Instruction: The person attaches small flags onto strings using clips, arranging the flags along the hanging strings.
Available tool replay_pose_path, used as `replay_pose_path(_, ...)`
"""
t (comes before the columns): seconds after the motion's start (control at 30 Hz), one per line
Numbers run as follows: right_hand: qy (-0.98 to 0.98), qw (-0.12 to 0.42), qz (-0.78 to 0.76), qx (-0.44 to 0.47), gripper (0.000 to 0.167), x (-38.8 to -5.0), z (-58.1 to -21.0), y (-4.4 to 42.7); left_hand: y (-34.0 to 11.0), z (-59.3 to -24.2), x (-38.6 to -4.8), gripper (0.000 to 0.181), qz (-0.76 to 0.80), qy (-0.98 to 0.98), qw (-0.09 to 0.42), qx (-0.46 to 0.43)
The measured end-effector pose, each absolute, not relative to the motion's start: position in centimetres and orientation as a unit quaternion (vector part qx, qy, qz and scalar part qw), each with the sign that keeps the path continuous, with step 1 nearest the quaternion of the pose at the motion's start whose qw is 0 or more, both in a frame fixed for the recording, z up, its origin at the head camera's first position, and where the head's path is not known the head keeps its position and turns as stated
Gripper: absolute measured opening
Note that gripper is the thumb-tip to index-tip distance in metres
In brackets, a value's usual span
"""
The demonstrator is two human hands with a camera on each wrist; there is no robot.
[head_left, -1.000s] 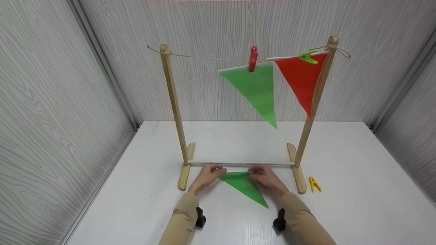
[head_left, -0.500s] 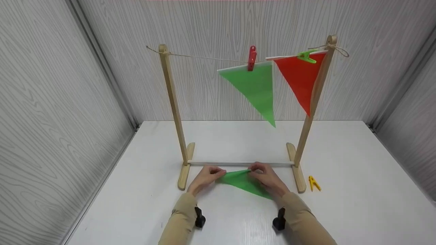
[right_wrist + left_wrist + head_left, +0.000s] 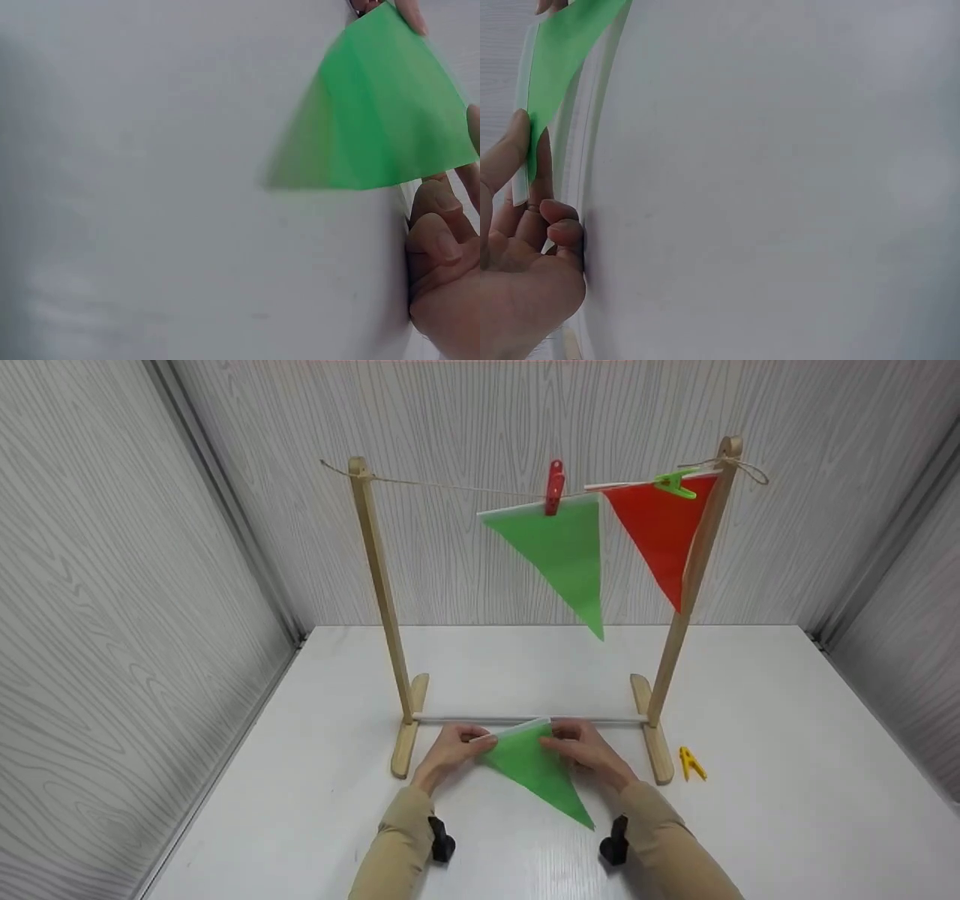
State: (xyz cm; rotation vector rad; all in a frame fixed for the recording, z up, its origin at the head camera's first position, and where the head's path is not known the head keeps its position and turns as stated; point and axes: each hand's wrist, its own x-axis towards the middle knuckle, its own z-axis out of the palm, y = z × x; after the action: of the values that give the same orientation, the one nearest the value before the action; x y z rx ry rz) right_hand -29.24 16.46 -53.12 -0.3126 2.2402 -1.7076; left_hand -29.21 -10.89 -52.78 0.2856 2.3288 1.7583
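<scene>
Between both hands is a green triangular pennant (image 3: 536,769) with a white strip along its top edge, its tip pointing down toward the front right. My left hand (image 3: 451,751) pinches the left end of the strip; thumb and fingers on either side of it show in the left wrist view, where the pennant (image 3: 559,64) stretches upward. My right hand (image 3: 589,750) pinches the right top corner, the thumb in front. In the right wrist view the green cloth (image 3: 397,105) spreads between the two hands. Both hands are just in front of the stand's white bottom bar (image 3: 525,719).
A wooden stand with a left post (image 3: 382,592) and right post (image 3: 694,577) carries a string (image 3: 450,486). A red clothespin (image 3: 554,487) holds another green pennant (image 3: 566,555); a light green clothespin (image 3: 676,484) holds a red pennant (image 3: 664,525). A yellow clothespin (image 3: 692,764) lies right of the stand.
The pennant's strip has turned up into view and tilts, with its right end higher. Its tip swung up and right, then back down. Both hands stay nearly in place.
</scene>
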Motion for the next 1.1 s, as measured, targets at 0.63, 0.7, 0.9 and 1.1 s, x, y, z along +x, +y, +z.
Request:
replay_pose_path(0.63, 0.792, 0.12, -0.592, -0.092, 0.037, -28.1, -53.0, 16.4, -10.9, -53.3, -29.3, 0.024, 0.606, 0.781, 0.094, 0.113)
replay_pose_path(0.7, 0.791, 0.121, -0.595, -0.081, 0.04, -27.8, -52.8, 16.7, -10.9, -53.3, -29.3, 0.022, 0.604, 0.784, 0.097, 0.105)
replay_pose_path(0.9, 0.79, 0.096, -0.603, -0.057, 0.041, -26.8, -52.0, 18.4, -11.0, -53.1, -29.3, 0.023, 0.602, 0.785, 0.116, 0.09)
replay_pose_path(1.1, 0.79, 0.086, -0.602, -0.078, 0.045, -25.7, -51.1, 21.2, -11.0, -53.2, -29.4, 0.021, 0.611, 0.777, 0.123, 0.085)
